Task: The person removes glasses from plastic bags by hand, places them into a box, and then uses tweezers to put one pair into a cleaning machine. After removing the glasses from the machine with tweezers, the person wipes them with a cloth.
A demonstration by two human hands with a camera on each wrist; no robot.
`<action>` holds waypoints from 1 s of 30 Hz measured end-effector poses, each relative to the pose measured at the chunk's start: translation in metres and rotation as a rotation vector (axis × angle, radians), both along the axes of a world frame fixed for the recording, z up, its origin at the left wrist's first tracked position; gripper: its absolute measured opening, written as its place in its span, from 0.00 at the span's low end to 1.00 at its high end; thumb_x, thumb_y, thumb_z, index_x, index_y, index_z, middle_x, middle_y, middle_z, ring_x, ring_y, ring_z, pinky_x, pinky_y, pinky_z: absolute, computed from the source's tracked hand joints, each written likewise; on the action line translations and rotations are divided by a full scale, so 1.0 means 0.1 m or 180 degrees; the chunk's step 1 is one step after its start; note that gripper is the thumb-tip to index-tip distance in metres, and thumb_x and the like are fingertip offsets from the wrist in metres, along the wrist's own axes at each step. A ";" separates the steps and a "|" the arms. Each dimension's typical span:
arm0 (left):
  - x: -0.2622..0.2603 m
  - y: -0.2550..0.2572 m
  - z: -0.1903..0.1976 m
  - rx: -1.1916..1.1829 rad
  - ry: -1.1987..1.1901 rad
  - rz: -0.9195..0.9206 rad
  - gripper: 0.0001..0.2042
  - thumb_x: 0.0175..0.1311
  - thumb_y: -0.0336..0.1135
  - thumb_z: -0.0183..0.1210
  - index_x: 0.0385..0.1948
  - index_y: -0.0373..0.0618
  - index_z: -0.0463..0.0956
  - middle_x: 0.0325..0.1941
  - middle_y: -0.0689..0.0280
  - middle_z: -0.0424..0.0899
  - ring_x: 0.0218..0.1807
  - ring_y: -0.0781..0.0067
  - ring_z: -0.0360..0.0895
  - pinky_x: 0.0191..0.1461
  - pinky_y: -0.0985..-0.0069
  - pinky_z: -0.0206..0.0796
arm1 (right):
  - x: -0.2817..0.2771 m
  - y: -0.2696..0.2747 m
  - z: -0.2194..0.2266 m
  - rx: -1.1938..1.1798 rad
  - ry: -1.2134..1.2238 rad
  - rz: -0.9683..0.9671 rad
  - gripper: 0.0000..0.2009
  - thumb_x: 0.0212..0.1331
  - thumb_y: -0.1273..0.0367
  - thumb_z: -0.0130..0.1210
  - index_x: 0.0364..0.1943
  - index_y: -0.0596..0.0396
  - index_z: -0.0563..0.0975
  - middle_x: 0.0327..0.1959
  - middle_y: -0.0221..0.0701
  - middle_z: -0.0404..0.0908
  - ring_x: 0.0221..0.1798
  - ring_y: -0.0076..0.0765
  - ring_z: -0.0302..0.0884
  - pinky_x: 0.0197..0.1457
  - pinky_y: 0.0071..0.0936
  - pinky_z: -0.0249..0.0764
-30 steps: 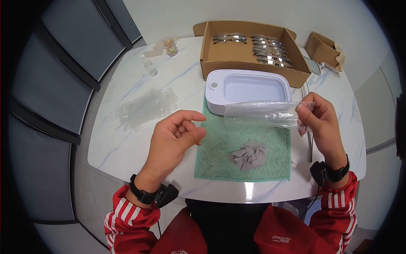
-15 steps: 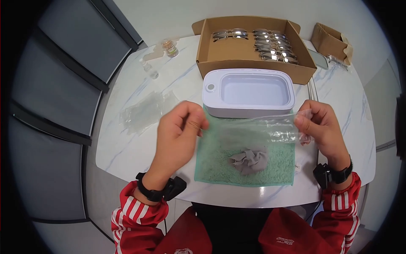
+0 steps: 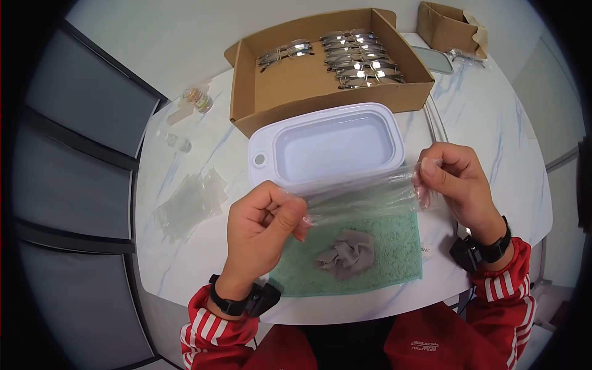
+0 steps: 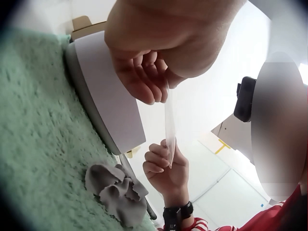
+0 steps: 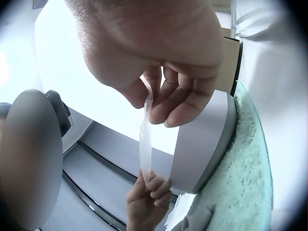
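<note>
A clear plastic bag (image 3: 364, 196) is stretched level between both hands, above a green towel (image 3: 394, 246). The left hand (image 3: 259, 231) pinches its left end between thumb and fingers; the right hand (image 3: 459, 182) pinches the right end the same way. Seen edge-on, the bag (image 4: 170, 125) is a thin strip in the left wrist view, and the bag (image 5: 145, 144) looks flat and narrow in the right wrist view too. A crumpled grey cloth (image 3: 351, 254) lies on the towel below it. Behind the bag stands a white basin-like device (image 3: 262, 145), its front partly behind the film.
An open cardboard box (image 3: 271, 120) holds several pairs of glasses (image 3: 364, 55) at the back. Flat clear bags (image 3: 191, 203), a small bottle (image 3: 179, 143) and a jar (image 3: 200, 100) are at left. A smaller carton (image 3: 447, 29) and a grey-green tray-like item (image 3: 433, 60) stand back right.
The left hand, empty-fingered one second ago, has come to the bag's left end and pinches it. The bag is now stretched out. The head view has turned and shifted.
</note>
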State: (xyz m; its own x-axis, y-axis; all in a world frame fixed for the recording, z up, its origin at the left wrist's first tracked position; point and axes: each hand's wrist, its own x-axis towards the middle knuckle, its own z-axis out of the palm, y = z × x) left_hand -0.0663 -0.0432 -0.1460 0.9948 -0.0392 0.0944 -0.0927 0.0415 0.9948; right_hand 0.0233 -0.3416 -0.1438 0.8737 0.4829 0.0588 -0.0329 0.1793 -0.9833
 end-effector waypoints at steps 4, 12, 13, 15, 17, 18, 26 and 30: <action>-0.02 -0.04 0.08 0.0202 0.0183 0.0054 0.10 0.74 0.37 0.58 0.36 0.39 0.75 0.28 0.63 0.82 0.28 0.75 0.78 0.34 0.77 0.72 | 0.00 -0.01 0.03 0.0008 0.0099 0.0032 0.10 0.71 0.67 0.58 0.36 0.61 0.82 0.29 0.29 0.83 0.30 0.21 0.77 0.35 0.21 0.73; -0.01 -0.01 0.08 0.0290 -0.0075 0.0179 0.10 0.77 0.34 0.54 0.40 0.35 0.80 0.33 0.64 0.85 0.30 0.80 0.80 0.34 0.82 0.72 | -0.04 0.02 0.03 -0.0464 -0.0172 -0.0259 0.07 0.68 0.70 0.60 0.39 0.61 0.83 0.28 0.27 0.83 0.29 0.19 0.76 0.34 0.20 0.72; -0.01 -0.03 0.09 0.0284 -0.0075 0.0180 0.10 0.77 0.34 0.54 0.40 0.35 0.80 0.33 0.64 0.85 0.30 0.80 0.80 0.34 0.82 0.72 | -0.03 0.02 0.03 -0.0469 -0.0172 -0.0258 0.07 0.68 0.70 0.60 0.39 0.61 0.83 0.28 0.27 0.83 0.29 0.19 0.76 0.34 0.20 0.72; -0.01 -0.06 0.12 0.0375 0.0087 0.0370 0.11 0.77 0.36 0.54 0.40 0.36 0.78 0.32 0.61 0.84 0.29 0.75 0.79 0.38 0.77 0.73 | -0.04 0.04 0.03 -0.0440 -0.0144 -0.0247 0.06 0.67 0.71 0.62 0.41 0.61 0.83 0.28 0.26 0.82 0.29 0.17 0.75 0.35 0.19 0.71; -0.01 -0.06 0.12 0.0315 0.0060 0.0406 0.11 0.77 0.37 0.54 0.41 0.36 0.77 0.31 0.61 0.84 0.29 0.75 0.79 0.37 0.77 0.73 | -0.06 0.09 0.08 -0.0366 -0.0063 -0.0191 0.06 0.66 0.71 0.63 0.41 0.60 0.82 0.28 0.25 0.82 0.29 0.16 0.74 0.35 0.18 0.71; -0.01 -0.06 0.12 0.0252 0.0013 0.0459 0.11 0.77 0.37 0.54 0.43 0.36 0.77 0.31 0.61 0.84 0.29 0.75 0.79 0.37 0.77 0.73 | -0.07 0.10 0.10 -0.0291 -0.0005 -0.0120 0.06 0.66 0.71 0.63 0.40 0.60 0.82 0.28 0.25 0.82 0.29 0.16 0.74 0.35 0.18 0.70; -0.04 -0.04 0.17 -0.0024 -0.0011 0.0415 0.09 0.75 0.32 0.57 0.45 0.35 0.77 0.30 0.63 0.84 0.29 0.80 0.79 0.34 0.82 0.72 | -0.07 0.06 0.06 -0.0313 0.0038 -0.0018 0.06 0.64 0.73 0.65 0.34 0.59 0.78 0.28 0.23 0.80 0.30 0.15 0.74 0.37 0.16 0.70; -0.05 -0.07 0.14 0.0050 0.0116 0.0420 0.08 0.74 0.32 0.59 0.44 0.35 0.78 0.29 0.65 0.83 0.29 0.82 0.78 0.34 0.83 0.70 | -0.11 0.09 0.12 -0.0287 0.0194 0.0134 0.06 0.64 0.74 0.64 0.36 0.58 0.76 0.28 0.25 0.81 0.30 0.17 0.76 0.36 0.18 0.73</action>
State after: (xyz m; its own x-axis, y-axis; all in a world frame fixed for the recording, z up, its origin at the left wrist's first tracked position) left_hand -0.0711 -0.0502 -0.1316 0.9941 0.0911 0.0584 -0.0601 0.0157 0.9981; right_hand 0.0127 -0.3330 -0.1318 0.8531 0.5203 -0.0391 -0.0987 0.0873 -0.9913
